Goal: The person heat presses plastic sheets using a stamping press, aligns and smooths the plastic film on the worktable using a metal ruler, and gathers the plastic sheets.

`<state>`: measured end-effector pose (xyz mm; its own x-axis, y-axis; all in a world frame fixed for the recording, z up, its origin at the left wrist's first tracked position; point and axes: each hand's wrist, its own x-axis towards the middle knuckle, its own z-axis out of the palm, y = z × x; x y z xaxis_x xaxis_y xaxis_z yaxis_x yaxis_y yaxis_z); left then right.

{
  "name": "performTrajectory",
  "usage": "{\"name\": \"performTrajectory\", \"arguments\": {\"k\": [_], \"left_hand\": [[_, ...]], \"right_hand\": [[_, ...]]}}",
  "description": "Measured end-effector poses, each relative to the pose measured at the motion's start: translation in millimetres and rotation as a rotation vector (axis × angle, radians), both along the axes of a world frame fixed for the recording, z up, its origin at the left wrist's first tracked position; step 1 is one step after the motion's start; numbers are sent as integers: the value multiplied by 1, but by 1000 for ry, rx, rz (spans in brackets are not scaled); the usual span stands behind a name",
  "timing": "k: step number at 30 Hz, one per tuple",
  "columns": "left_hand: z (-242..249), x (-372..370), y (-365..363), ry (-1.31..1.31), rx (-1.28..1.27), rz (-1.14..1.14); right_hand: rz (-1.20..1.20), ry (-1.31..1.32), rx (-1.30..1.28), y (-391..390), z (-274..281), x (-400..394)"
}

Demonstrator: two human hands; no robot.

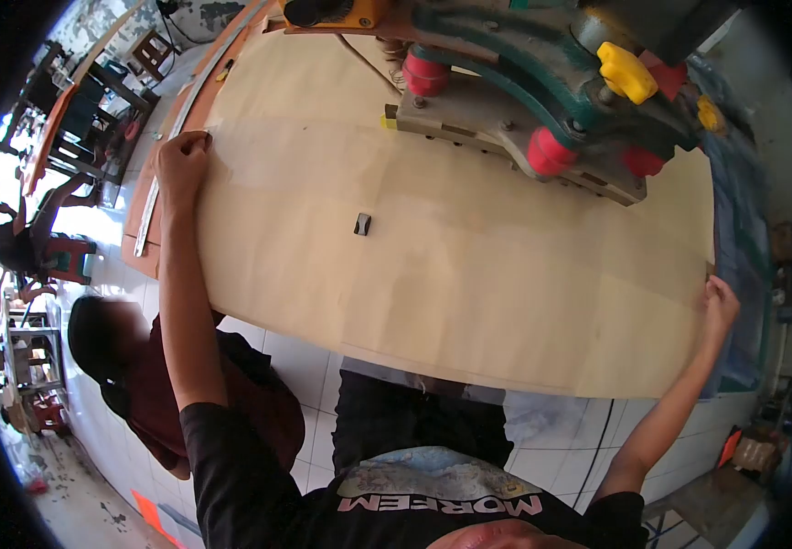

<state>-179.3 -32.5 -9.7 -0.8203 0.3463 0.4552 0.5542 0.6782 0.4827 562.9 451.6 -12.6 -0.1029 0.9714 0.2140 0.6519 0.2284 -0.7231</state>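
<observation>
A wide beige sheet (469,284), like pattern paper, lies spread in front of me, its near edge reaching over my legs. At its far left edge is my left hand (183,165), fingers bent and closed on the border. My right hand (721,304) pinches the right edge, lower down. Between the hands, left of centre, a small black-and-silver piece (362,224) rests on the sheet; its kind is hard to make out. The fingertips of both hands are partly hidden.
A green machine frame (506,69) with red mounts, a yellow knob (626,73) and a metal bar (506,142) stands over the sheet's far right. A long metal ruler (147,215) lies at left. Another person (218,393) is close by my left arm. Blue plastic (739,201) hangs at right.
</observation>
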Motion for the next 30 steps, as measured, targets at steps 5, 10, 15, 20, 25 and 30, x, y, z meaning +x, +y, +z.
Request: {"name": "performTrajectory", "arguments": {"k": [5, 10, 15, 20, 25, 30], "left_hand": [[16, 19, 0, 84, 6, 7], [20, 22, 5, 150, -12, 37], [-7, -10, 7, 139, 22, 28], [-5, -7, 6, 62, 16, 41], [-10, -10, 5, 93, 85, -3], [-12, -13, 5, 72, -7, -3]], "right_hand": [[-52, -76, -6, -5, 21, 20], [-13, -126, 29, 16, 8, 41], [-9, -96, 33, 25, -23, 14], [-41, -124, 71, 12, -14, 3], [-20, -133, 121, -5, -7, -8], [-64, -201, 138, -9, -1, -13]]}}
